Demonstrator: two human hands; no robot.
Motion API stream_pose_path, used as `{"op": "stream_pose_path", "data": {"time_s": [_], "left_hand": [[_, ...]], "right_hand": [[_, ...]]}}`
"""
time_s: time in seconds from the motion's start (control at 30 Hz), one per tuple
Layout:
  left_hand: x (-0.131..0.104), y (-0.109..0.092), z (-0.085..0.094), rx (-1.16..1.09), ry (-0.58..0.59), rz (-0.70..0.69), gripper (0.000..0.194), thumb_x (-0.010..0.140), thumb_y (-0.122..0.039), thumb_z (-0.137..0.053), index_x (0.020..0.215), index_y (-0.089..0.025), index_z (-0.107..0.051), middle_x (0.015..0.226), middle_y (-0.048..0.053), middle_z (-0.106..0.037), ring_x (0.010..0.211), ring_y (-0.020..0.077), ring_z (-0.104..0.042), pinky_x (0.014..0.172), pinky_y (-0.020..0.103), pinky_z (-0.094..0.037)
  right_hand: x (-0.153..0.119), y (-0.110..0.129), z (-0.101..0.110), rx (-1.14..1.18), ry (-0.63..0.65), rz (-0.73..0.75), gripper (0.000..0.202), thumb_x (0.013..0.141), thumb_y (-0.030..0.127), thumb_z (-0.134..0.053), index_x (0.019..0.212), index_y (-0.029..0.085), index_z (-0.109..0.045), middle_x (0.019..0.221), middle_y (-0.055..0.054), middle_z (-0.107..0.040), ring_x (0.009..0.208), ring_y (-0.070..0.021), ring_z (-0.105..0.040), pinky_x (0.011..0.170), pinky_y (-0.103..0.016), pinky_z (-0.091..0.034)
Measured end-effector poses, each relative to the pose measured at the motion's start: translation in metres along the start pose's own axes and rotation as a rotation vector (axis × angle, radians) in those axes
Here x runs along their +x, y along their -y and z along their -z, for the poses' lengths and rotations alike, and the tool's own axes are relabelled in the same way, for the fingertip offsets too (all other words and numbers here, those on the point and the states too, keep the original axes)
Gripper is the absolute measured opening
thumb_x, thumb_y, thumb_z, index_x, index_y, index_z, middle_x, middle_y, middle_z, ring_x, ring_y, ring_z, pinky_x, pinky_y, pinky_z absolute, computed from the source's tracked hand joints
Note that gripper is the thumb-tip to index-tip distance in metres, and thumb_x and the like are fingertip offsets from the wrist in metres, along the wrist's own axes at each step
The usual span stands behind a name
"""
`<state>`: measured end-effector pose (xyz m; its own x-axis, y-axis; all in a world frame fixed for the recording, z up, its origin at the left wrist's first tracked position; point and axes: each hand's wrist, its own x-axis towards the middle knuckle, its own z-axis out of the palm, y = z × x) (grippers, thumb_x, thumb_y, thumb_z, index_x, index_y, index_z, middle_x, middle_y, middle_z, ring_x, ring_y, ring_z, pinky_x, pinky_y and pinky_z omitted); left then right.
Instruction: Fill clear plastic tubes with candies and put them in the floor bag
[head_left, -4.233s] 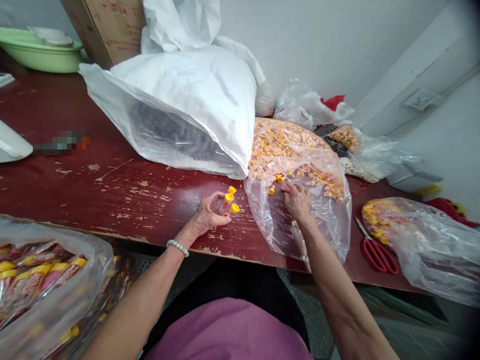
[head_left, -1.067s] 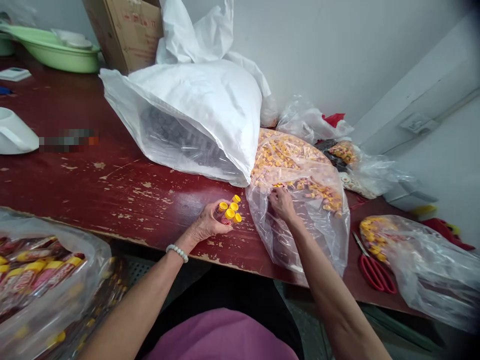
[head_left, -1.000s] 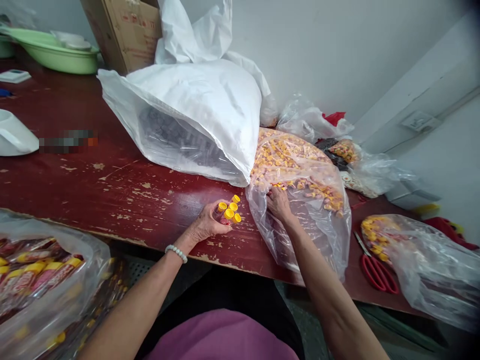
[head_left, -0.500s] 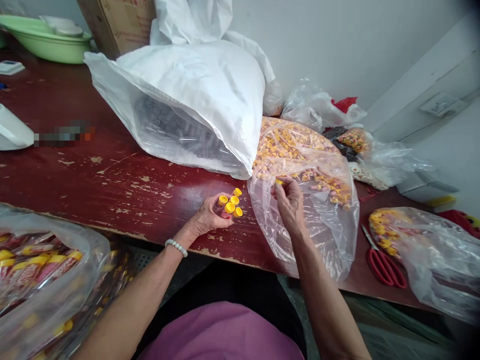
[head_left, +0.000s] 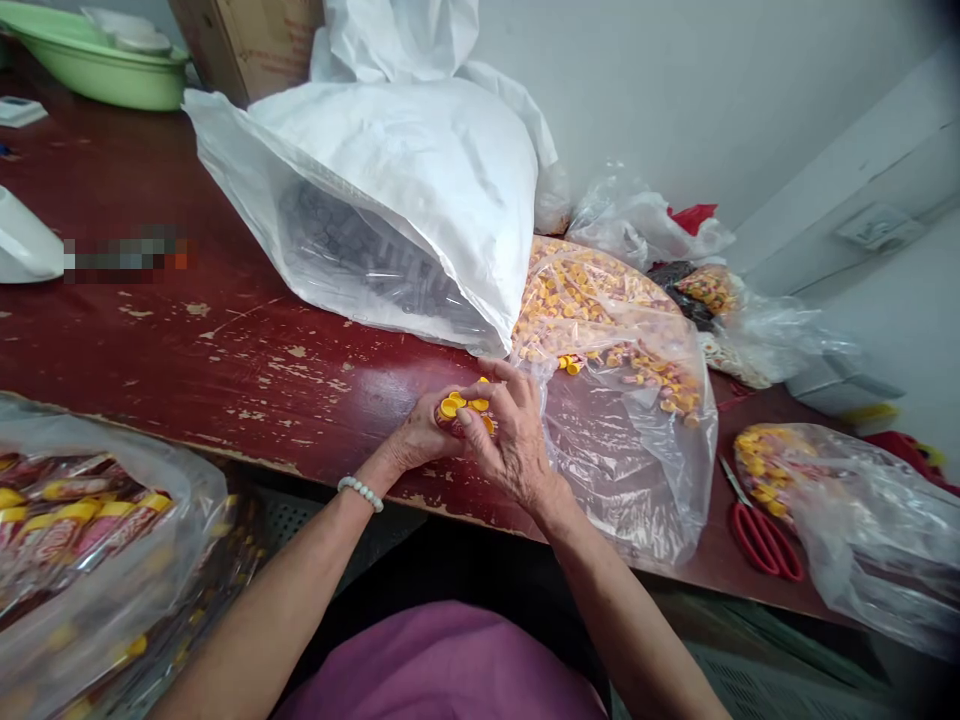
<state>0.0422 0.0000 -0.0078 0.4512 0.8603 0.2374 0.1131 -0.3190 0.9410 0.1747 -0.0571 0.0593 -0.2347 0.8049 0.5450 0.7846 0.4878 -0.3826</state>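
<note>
My left hand (head_left: 425, 430) is wrapped around a bunch of several small tubes with yellow caps (head_left: 453, 404), held just above the table's front part. Over the same bunch, my right hand (head_left: 514, 430) has its thumb and forefinger closed about a yellow cap (head_left: 478, 405). Its fingers hide part of the bunch. Right of my hands lies a clear plastic bag (head_left: 615, 470) of loose yellow caps (head_left: 570, 275), a few of them near its mouth. Behind my hands, a large white sack (head_left: 450, 160) opens toward me, with clear empty tubes (head_left: 375, 255) inside.
At lower left, a plastic bag (head_left: 202, 480) holds capped tubes with red labels. Red-handled scissors (head_left: 761, 540) lie at right beside another bag of yellow-capped pieces (head_left: 765, 470). A green basin (head_left: 127, 80) and a cardboard box (head_left: 262, 45) stand at the back left of the red table (head_left: 187, 350).
My right hand has moved left from the bag of caps to the bunch in my left hand. My left hand still holds the tubes. The view has shifted slightly.
</note>
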Motion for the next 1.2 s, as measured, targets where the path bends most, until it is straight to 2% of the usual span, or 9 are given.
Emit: {"op": "stream_pose_path", "data": {"time_s": [0.13,0.23,0.33,0.47,0.6,0.87,1.03,1.1,1.2], "left_hand": [[0.000,0.002,0.002,-0.086,-0.014,-0.056,0.025,0.065,-0.024,-0.065,0.087,-0.015,-0.060,0.087,0.002,-0.065,0.080,0.0158,-0.059,0.075,0.025,-0.048],[-0.001,0.000,0.003,-0.127,-0.012,-0.033,0.028,0.063,-0.025,-0.068,0.087,-0.014,-0.060,0.087,0.002,-0.065,0.078,0.0157,-0.059,0.073,0.025,-0.048],[-0.002,-0.006,0.003,-0.169,-0.012,0.024,0.036,0.061,-0.028,-0.071,0.093,-0.014,-0.061,0.087,0.003,-0.066,0.078,0.0158,-0.059,0.073,0.025,-0.048],[-0.003,-0.012,0.003,-0.200,-0.007,0.137,0.050,0.054,-0.023,-0.074,0.100,-0.014,-0.058,0.084,0.001,-0.066,0.072,0.0147,-0.060,0.070,0.025,-0.048],[-0.003,-0.014,0.003,-0.125,-0.034,0.134,0.047,0.052,-0.020,-0.072,0.097,-0.013,-0.059,0.081,-0.001,-0.064,0.069,0.0128,-0.058,0.067,0.022,-0.047],[-0.003,-0.014,0.003,-0.094,-0.043,0.107,0.045,0.052,-0.019,-0.071,0.095,-0.012,-0.059,0.077,-0.001,-0.063,0.068,0.0127,-0.057,0.065,0.022,-0.046],[-0.001,-0.013,0.003,-0.044,-0.023,0.091,0.048,0.051,-0.022,-0.072,0.097,-0.014,-0.060,0.080,-0.001,-0.064,0.069,0.0133,-0.058,0.066,0.022,-0.047],[-0.001,-0.014,0.003,-0.079,-0.015,0.106,0.046,0.051,-0.019,-0.072,0.095,-0.014,-0.059,0.078,-0.001,-0.064,0.068,0.0129,-0.058,0.065,0.022,-0.047],[-0.002,-0.015,0.002,-0.178,0.002,0.151,0.041,0.051,-0.015,-0.070,0.091,-0.013,-0.059,0.070,-0.003,-0.060,0.061,0.0106,-0.055,0.061,0.021,-0.045]], "right_hand": [[-0.007,0.005,-0.007,-0.080,0.137,0.034,0.031,0.081,0.046,-0.058,0.106,0.027,-0.059,0.138,-0.004,-0.043,0.127,-0.0306,-0.032,0.104,-0.051,-0.024],[-0.011,0.005,-0.007,-0.064,0.148,0.032,0.035,0.080,0.047,-0.059,0.110,0.028,-0.058,0.141,-0.005,-0.039,0.128,-0.0309,-0.031,0.104,-0.051,-0.025],[-0.014,-0.003,0.002,0.046,0.025,-0.050,0.031,0.084,0.040,-0.056,0.113,0.028,-0.057,0.141,-0.007,-0.034,0.128,-0.0277,-0.034,0.102,-0.048,-0.031],[-0.021,-0.018,0.012,0.171,-0.238,-0.276,0.019,0.088,0.029,-0.048,0.105,0.025,-0.057,0.113,-0.007,-0.052,0.107,-0.0209,-0.051,0.090,-0.040,-0.044],[-0.030,-0.023,0.003,0.275,-0.104,-0.320,0.013,0.088,0.028,-0.048,0.096,0.023,-0.057,0.093,-0.003,-0.057,0.083,-0.0154,-0.055,0.077,-0.032,-0.048],[-0.030,-0.022,-0.014,0.366,-0.010,-0.339,0.010,0.086,0.028,-0.051,0.082,0.021,-0.056,0.092,-0.003,-0.054,0.083,-0.0148,-0.054,0.072,-0.029,-0.047],[-0.028,-0.032,-0.011,0.626,0.061,-0.434,0.017,0.081,0.034,-0.056,0.072,0.020,-0.056,0.098,-0.003,-0.055,0.089,-0.0154,-0.054,0.077,-0.029,-0.046],[-0.026,-0.036,-0.004,0.685,0.032,-0.462,0.019,0.081,0.036,-0.056,0.070,0.020,-0.054,0.097,-0.002,-0.056,0.090,-0.0156,-0.054,0.080,-0.030,-0.045],[-0.019,-0.041,0.015,0.712,-0.120,-0.479,0.017,0.080,0.036,-0.059,0.072,0.021,-0.055,0.104,-0.002,-0.056,0.096,-0.0155,-0.053,0.084,-0.029,-0.044]]}}
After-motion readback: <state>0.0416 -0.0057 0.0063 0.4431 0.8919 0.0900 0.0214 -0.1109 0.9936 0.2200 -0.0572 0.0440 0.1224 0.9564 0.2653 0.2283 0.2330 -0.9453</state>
